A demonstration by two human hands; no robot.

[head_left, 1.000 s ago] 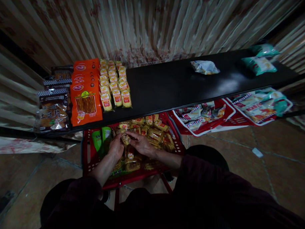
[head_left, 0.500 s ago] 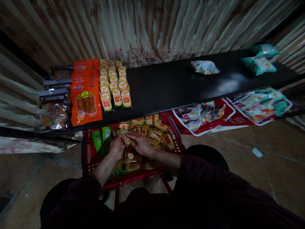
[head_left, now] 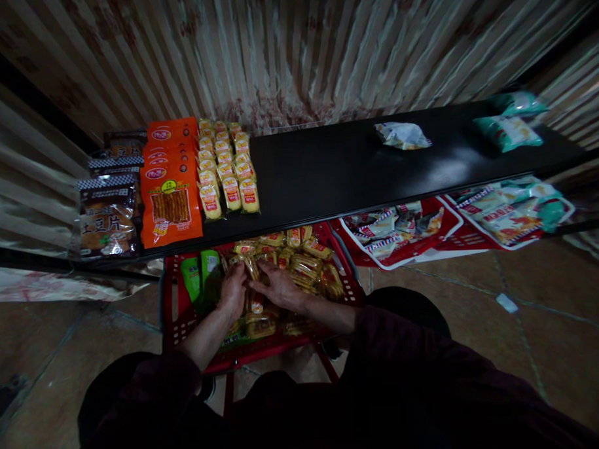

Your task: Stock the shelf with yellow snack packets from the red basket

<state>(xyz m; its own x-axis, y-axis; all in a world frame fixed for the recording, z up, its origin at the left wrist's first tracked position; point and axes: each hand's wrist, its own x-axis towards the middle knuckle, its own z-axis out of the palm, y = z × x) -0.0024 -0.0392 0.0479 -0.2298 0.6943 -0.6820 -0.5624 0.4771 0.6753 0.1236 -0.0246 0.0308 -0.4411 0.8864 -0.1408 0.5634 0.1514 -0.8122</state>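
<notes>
My left hand (head_left: 232, 291) is closed round a small clear-wrapped biscuit packet (head_left: 252, 268) above the red basket (head_left: 351, 281). From the other side, my right hand (head_left: 279, 287) has its fingers and thumb against the same packet. Below and around my hands, more yellowish biscuit packets (head_left: 307, 267) with red labels lie loosely heaped in the basket. At the basket's left side are green packages (head_left: 191, 280). Rows of similar biscuit packets (head_left: 232, 191) stand on the black shelf (head_left: 317, 165) above.
Orange snack bags (head_left: 171, 203) and dark potato-chip bags (head_left: 107, 218) stand at the shelf's left. A white bag (head_left: 403, 135) and green-and-white bags (head_left: 508, 131) lie farther right. Red baskets (head_left: 450, 229) with more bags sit below the shelf, whose front edge overhangs my basket.
The packet between my hands has turned to a more upright angle. My right fingers have shifted slightly apart and right. The shelf goods have stayed in place.
</notes>
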